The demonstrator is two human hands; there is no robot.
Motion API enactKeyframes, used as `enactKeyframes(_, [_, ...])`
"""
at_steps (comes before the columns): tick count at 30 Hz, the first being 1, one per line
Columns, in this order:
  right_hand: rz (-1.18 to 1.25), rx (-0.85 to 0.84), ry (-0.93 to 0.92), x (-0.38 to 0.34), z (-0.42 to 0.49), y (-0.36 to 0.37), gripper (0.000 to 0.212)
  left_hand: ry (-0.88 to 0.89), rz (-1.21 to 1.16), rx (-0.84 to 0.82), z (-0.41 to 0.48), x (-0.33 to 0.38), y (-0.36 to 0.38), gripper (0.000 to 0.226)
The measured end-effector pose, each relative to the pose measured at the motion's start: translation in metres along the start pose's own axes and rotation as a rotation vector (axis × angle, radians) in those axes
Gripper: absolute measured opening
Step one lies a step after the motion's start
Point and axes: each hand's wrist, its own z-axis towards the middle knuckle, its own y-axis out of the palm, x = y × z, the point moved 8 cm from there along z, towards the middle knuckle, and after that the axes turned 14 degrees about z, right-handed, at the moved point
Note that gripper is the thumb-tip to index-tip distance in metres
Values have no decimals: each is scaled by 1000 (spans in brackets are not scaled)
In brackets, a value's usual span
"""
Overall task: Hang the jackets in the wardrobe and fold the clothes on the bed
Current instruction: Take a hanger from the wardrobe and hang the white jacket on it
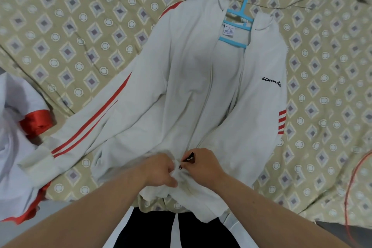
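Head view: jacket (191,86) is set on hanger (239,17); hem (182,176) is pinched by left hand (161,169), zip pull (189,157) by right hand (204,164); hanging, folding remain.

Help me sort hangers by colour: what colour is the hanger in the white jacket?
Light blue; the hanger shows best in the head view.
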Motion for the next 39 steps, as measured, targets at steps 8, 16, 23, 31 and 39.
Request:
enactKeyframes(8, [30,197,71,4,22,-38,14,21,-3,-94,-5,0,7,34])
enactKeyframes(16, [84,456,82,0,37,-94,11,-70,128,-144,-4,-13,16,33])
enactKeyframes(23, [252,472,-40,-21,31,-121,21,6,254,-312,2,4,19,38])
enactKeyframes(31, [476,273,-62,-32,34,-109,17,14,-172,264,47,50,-98,36])
enactKeyframes(39, [473,347,-18,-27,54,-143,19,20,-111,-98,63,47,-79,26])
